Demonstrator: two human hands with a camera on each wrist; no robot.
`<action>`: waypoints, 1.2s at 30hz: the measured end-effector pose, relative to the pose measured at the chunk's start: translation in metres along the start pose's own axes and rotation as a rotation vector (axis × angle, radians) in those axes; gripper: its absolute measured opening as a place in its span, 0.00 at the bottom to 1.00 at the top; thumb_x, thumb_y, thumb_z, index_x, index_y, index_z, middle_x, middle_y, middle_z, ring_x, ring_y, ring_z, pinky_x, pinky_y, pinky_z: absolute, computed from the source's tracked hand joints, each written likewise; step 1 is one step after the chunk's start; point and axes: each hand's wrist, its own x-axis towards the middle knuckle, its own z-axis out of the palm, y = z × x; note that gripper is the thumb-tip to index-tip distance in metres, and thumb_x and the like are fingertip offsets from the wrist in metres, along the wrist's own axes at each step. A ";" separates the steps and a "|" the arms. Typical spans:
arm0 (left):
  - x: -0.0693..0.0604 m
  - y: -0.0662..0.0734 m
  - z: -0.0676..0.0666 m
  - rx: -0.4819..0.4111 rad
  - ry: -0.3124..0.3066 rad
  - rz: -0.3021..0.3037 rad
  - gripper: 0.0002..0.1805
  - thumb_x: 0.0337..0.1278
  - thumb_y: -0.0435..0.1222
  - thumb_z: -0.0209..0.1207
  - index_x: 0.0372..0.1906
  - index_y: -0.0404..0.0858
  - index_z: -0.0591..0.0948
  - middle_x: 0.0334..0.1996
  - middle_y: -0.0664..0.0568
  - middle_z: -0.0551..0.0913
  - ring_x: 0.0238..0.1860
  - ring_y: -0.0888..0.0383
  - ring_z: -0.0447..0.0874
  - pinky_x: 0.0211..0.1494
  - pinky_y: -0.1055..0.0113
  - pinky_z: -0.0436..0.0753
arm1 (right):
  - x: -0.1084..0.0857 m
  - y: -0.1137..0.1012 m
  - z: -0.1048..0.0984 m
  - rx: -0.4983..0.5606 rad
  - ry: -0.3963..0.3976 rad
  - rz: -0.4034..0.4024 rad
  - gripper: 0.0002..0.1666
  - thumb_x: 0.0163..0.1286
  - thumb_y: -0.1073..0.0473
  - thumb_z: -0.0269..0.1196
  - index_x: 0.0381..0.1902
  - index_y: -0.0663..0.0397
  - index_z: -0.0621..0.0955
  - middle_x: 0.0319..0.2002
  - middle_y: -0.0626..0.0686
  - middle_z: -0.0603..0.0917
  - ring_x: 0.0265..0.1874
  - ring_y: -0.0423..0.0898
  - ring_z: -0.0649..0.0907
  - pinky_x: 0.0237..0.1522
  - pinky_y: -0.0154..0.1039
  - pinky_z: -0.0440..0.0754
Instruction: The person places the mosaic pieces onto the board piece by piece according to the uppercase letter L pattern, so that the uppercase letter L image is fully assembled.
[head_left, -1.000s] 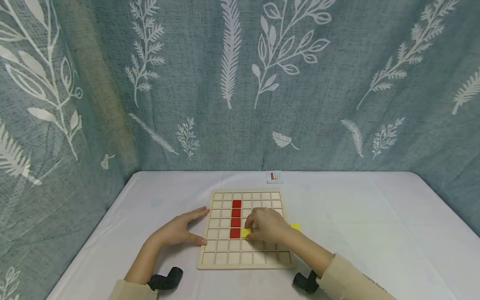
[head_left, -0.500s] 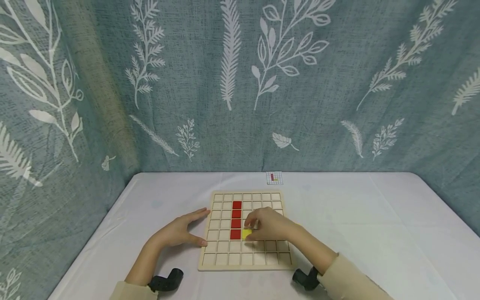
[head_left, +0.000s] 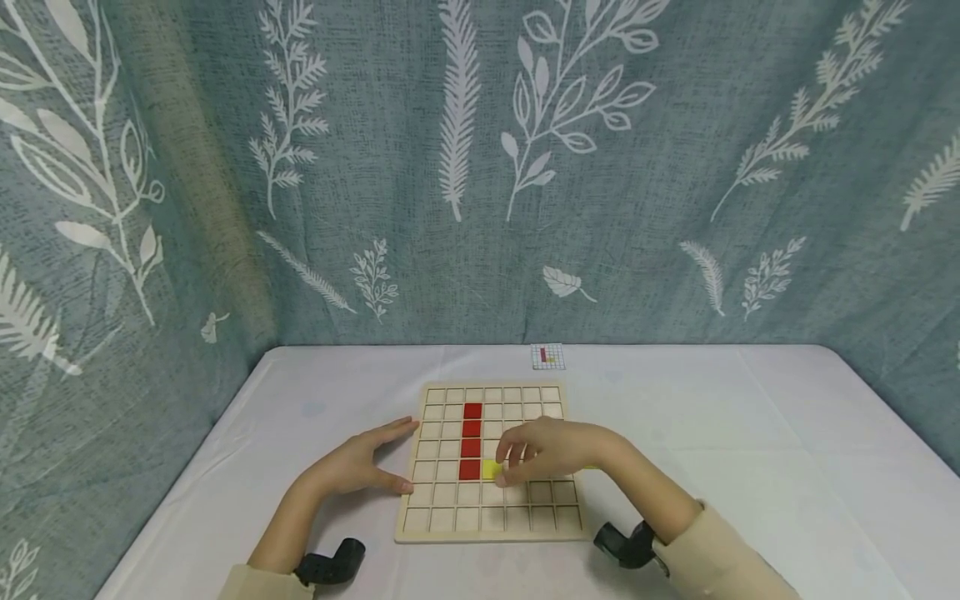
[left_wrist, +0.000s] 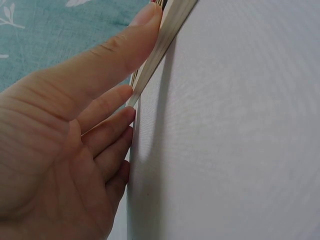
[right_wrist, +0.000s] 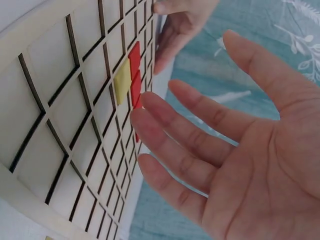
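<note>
A wooden grid board (head_left: 491, 518) lies on the table. Red square tiles (head_left: 470, 448) form a column in its cells. One yellow tile (head_left: 490, 469) sits in the cell to the right of the lowest red one. My right hand (head_left: 553, 446) hovers just right of that tile, fingers spread and holding nothing; in the right wrist view its fingers (right_wrist: 160, 132) are apart from the board. My left hand (head_left: 352, 462) rests against the board's left edge with thumb and fingertips. In the left wrist view the thumb (left_wrist: 135, 45) touches the wooden rim (left_wrist: 150, 70).
A small printed card (head_left: 547, 357) with a red and yellow grid pattern lies behind the board. Another yellow piece (head_left: 592, 467) shows barely from under my right wrist. A white cloth (head_left: 712, 433) covers the table; a patterned curtain (head_left: 480, 275) hangs behind it.
My right hand has let go of the yellow tile and moved slightly right, its fingers loosening. The tile stays in its cell. My left hand keeps its place.
</note>
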 end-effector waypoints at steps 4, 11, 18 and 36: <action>-0.001 -0.001 -0.001 -0.004 -0.001 0.008 0.51 0.31 0.44 0.74 0.67 0.36 0.64 0.69 0.37 0.57 0.69 0.35 0.50 0.65 0.39 0.56 | -0.004 -0.001 0.001 -0.006 -0.016 -0.003 0.17 0.62 0.45 0.61 0.44 0.48 0.79 0.37 0.40 0.81 0.37 0.36 0.78 0.38 0.33 0.76; -0.003 -0.003 -0.001 -0.004 -0.004 0.015 0.52 0.31 0.45 0.74 0.67 0.35 0.63 0.69 0.36 0.56 0.68 0.35 0.50 0.65 0.39 0.56 | -0.012 0.009 0.003 0.024 -0.009 -0.049 0.17 0.63 0.47 0.60 0.45 0.49 0.78 0.37 0.41 0.81 0.38 0.36 0.79 0.39 0.32 0.76; -0.002 -0.004 0.000 -0.008 0.003 0.009 0.52 0.30 0.46 0.74 0.67 0.36 0.64 0.69 0.37 0.57 0.69 0.35 0.49 0.65 0.38 0.55 | -0.029 0.020 0.001 0.088 0.064 -0.081 0.19 0.64 0.46 0.59 0.45 0.53 0.79 0.38 0.41 0.81 0.40 0.38 0.79 0.42 0.34 0.77; 0.001 -0.005 -0.001 -0.005 -0.006 0.044 0.52 0.33 0.46 0.73 0.67 0.35 0.63 0.69 0.37 0.56 0.68 0.35 0.50 0.65 0.38 0.57 | -0.071 0.064 -0.002 0.173 0.269 -0.020 0.19 0.67 0.50 0.57 0.48 0.57 0.78 0.41 0.46 0.82 0.42 0.46 0.79 0.42 0.37 0.78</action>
